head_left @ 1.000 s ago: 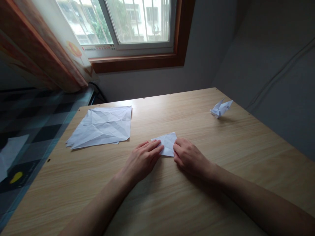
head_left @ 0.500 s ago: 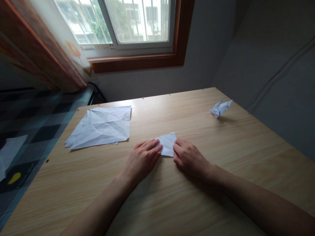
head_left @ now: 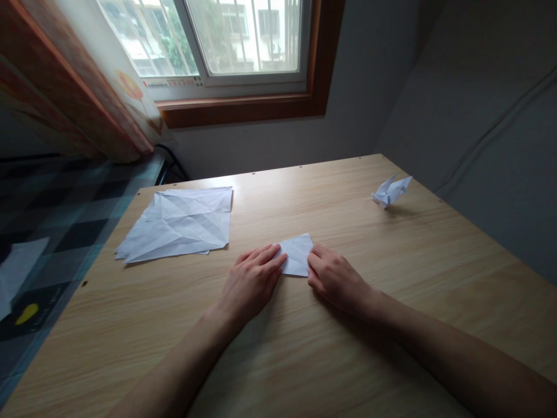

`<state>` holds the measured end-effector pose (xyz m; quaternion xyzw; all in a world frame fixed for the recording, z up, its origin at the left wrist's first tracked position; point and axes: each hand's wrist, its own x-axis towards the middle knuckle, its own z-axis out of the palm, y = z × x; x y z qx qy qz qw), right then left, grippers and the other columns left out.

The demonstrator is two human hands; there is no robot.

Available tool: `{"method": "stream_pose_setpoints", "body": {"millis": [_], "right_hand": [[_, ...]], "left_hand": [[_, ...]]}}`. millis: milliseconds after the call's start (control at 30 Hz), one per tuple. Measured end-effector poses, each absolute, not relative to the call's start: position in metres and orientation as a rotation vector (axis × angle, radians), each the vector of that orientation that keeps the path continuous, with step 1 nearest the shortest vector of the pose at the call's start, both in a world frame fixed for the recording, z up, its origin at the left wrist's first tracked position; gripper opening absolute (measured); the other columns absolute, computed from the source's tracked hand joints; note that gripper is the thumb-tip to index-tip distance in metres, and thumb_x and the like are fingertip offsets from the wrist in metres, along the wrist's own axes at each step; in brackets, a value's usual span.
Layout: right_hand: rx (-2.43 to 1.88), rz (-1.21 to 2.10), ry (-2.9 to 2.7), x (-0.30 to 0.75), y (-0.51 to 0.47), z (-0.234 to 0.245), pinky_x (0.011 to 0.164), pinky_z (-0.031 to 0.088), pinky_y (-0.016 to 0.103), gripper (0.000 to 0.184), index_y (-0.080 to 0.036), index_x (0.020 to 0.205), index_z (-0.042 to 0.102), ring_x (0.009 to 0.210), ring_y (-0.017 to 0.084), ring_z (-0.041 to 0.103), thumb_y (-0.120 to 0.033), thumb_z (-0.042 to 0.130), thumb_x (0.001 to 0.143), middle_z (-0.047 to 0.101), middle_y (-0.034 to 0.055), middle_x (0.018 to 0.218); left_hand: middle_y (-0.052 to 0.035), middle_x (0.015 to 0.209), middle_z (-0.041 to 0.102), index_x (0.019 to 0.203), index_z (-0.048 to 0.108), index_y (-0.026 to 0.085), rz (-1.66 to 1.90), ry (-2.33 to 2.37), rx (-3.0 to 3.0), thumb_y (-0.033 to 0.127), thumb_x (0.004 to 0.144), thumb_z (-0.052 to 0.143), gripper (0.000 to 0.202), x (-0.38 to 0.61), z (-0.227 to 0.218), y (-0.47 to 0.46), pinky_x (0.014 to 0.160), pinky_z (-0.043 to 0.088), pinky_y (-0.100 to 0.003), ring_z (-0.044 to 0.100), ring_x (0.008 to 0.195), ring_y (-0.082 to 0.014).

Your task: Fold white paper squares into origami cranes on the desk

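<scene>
A small folded sheet of white paper (head_left: 296,255) lies on the wooden table between my hands, with crease lines across its face. Over its left end rest the fingers of my left hand (head_left: 256,276), stretched out and pressing down on it. My right hand (head_left: 335,276) is closed, its curled fingers and thumb gripping the paper's right edge. Both ends of the paper are partly hidden under my fingers.
Creased white paper sheets (head_left: 187,223) lie stacked at the table's back left. A folded paper bird (head_left: 390,191) stands at the back right. Left of the table (head_left: 278,348) is a checked cloth (head_left: 78,226) with another white paper (head_left: 20,270) on it. A window is behind.
</scene>
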<state>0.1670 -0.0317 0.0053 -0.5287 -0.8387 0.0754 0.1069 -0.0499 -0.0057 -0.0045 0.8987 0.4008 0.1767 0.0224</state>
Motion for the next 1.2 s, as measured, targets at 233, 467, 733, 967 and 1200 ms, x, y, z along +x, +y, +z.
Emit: {"method": "stream_pose_setpoints", "body": {"millis": [233, 467, 733, 967, 1200], "right_hand": [[-1.567, 0.221, -2.460, 0.167, -0.032, 0.004, 0.074, 0.041, 0.026, 0.010, -0.016, 0.080, 0.058, 0.081, 0.018, 0.056, -0.011, 0.051, 0.086, 0.059, 0.0067, 0.090], [-1.615, 0.165, -2.425, 0.167, -0.033, 0.002, 0.077, 0.040, 0.030, 0.010, -0.018, 0.078, 0.059, 0.084, 0.020, 0.055, -0.016, 0.053, 0.086, 0.060, 0.0059, 0.089], [-1.535, 0.218, -2.329, 0.175, -0.032, 0.000, 0.082, 0.040, 0.036, 0.007, -0.017, 0.087, 0.061, 0.090, 0.024, 0.053, -0.018, 0.055, 0.088, 0.061, 0.0083, 0.092], [-1.133, 0.453, -2.404, 0.193, -0.025, -0.002, 0.086, 0.044, 0.034, 0.025, -0.019, 0.094, 0.065, 0.096, 0.021, 0.053, -0.002, 0.049, 0.085, 0.062, 0.0082, 0.099], [-0.897, 0.746, -2.446, 0.182, -0.037, 0.011, 0.083, 0.048, 0.030, 0.018, -0.018, 0.099, 0.065, 0.090, 0.017, 0.060, -0.012, 0.052, 0.089, 0.066, 0.0081, 0.102]], "left_hand": [[-0.0074, 0.132, 0.062, 0.120, 0.062, 0.022, 0.531, 1.254, 2.770, 0.017, 0.095, 0.040, 0.034, -0.050, -0.006, -0.005, 0.096, 0.047, -0.042, 0.059, 0.120, -0.0231], [-0.0096, 0.138, 0.057, 0.144, 0.039, 0.019, 0.567, 1.160, 2.735, 0.004, 0.083, 0.038, 0.062, -0.057, -0.006, -0.004, 0.105, 0.042, -0.039, 0.055, 0.125, -0.0193], [-0.0022, 0.143, 0.052, 0.132, 0.056, 0.033, 0.251, 0.943, 2.936, 0.029, 0.094, 0.046, 0.039, -0.061, 0.003, -0.005, 0.106, 0.035, -0.057, 0.044, 0.133, -0.0341], [-0.0036, 0.148, 0.047, 0.137, 0.051, 0.032, 0.172, 0.985, 2.915, 0.042, 0.098, 0.043, 0.041, -0.061, 0.005, -0.003, 0.108, 0.033, -0.057, 0.040, 0.137, -0.0327], [-0.0084, 0.152, 0.039, 0.134, 0.055, 0.028, 0.258, 1.191, 2.914, 0.042, 0.096, 0.044, 0.043, -0.059, 0.005, -0.004, 0.109, 0.030, -0.057, 0.033, 0.140, -0.0352]]}}
